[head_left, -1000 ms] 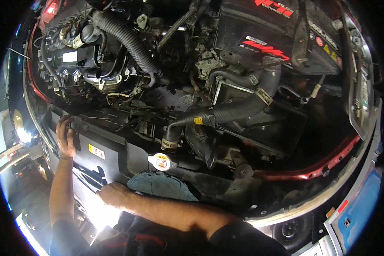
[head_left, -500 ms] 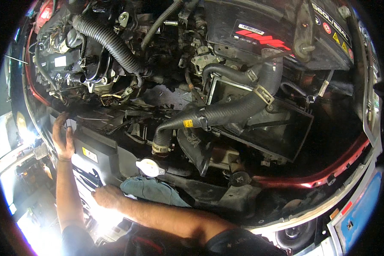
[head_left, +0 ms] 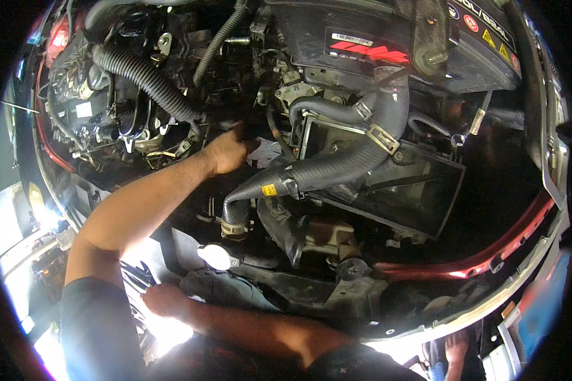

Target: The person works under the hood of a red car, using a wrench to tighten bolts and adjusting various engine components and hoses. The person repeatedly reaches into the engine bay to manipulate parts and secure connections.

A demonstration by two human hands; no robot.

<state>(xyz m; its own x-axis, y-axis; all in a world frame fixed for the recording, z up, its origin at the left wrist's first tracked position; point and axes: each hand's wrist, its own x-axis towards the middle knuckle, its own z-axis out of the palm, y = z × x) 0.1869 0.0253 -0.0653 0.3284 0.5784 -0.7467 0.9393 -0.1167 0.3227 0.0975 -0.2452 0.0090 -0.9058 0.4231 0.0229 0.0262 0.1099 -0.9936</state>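
My left hand (head_left: 231,152) reaches deep into the engine bay, its fingers curled and partly lost in shadow beside a dark hose and metal parts. What they grip, if anything, is hidden. My right hand (head_left: 166,301) is closed low by the front edge, near a blue-grey cloth (head_left: 225,287); its grip is hidden. Between them stands the radiator cap (head_left: 218,257), pale and round. To the right of my left hand runs a thick black radiator hose (head_left: 337,162) with a metal clamp (head_left: 382,139), above an open black box (head_left: 419,184).
A ribbed hose (head_left: 149,82) crosses the engine at upper left. The battery (head_left: 368,47) sits at the top, with a black bracket beside it. Red body edge (head_left: 451,272) curves along the right. Another person's hand (head_left: 455,349) shows at lower right. Glare whitens the lower left.
My left hand has left the black panel at the front left and moved forward and right, deep into the engine bay. My right hand stays about where it was. Another person's hand has appeared at lower right.
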